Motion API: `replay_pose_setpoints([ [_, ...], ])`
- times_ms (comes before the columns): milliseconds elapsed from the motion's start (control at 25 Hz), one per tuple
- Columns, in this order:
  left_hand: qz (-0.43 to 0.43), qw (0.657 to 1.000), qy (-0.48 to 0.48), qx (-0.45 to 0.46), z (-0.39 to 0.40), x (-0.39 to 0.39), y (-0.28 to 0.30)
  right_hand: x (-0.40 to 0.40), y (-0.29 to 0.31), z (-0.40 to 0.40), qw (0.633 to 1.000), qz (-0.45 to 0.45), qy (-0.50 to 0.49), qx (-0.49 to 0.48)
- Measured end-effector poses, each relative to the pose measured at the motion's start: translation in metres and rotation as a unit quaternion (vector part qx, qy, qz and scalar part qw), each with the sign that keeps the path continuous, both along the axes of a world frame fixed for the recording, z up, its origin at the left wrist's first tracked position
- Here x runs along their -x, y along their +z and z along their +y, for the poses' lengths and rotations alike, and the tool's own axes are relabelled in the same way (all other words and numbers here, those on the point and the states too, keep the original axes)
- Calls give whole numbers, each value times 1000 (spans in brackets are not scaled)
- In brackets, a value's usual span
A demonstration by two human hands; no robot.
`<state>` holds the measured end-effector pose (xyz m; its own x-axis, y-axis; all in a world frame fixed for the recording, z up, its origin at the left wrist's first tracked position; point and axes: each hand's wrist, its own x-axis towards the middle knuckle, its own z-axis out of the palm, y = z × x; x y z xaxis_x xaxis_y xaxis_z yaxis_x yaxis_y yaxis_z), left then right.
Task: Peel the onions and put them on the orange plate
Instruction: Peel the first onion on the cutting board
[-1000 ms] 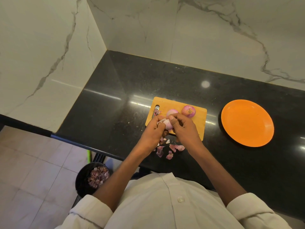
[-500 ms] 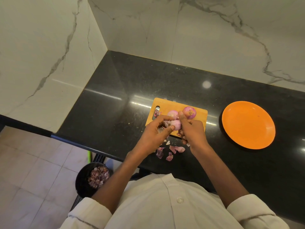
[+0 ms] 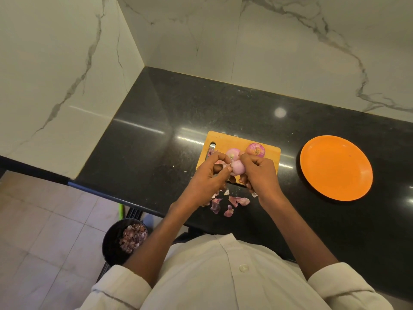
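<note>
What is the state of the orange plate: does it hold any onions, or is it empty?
Empty. The orange plate shows only bare orange surface; one onion is in the hands, two others lie on the cutting board.

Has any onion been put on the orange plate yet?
No, the orange plate holds nothing; one onion is between the hands and two more lie on the cutting board.

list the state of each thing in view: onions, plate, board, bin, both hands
held onion: mostly peeled, gripped by both hands
left hand: pinching skin
right hand: gripping onion
two onions on the cutting board: one pale, one still skinned
orange plate: empty
peels: loose on counter
black bin: holding peels
</note>
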<state>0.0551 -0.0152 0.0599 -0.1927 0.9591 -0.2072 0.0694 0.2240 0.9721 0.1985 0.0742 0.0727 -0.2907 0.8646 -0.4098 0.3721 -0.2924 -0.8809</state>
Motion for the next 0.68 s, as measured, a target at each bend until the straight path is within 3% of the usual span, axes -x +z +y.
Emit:
replay_pose_setpoints([
  [120, -27, 999, -40, 1, 0, -3, 3, 3, -1, 0, 1000, -6, 6, -20],
  [440, 14, 997, -69, 42, 6, -3, 3, 7, -5, -4, 1000, -12, -7, -12],
  [680, -4, 1000, -19, 14, -1, -5, 2, 7, 3, -6, 999, 41, -9, 14],
])
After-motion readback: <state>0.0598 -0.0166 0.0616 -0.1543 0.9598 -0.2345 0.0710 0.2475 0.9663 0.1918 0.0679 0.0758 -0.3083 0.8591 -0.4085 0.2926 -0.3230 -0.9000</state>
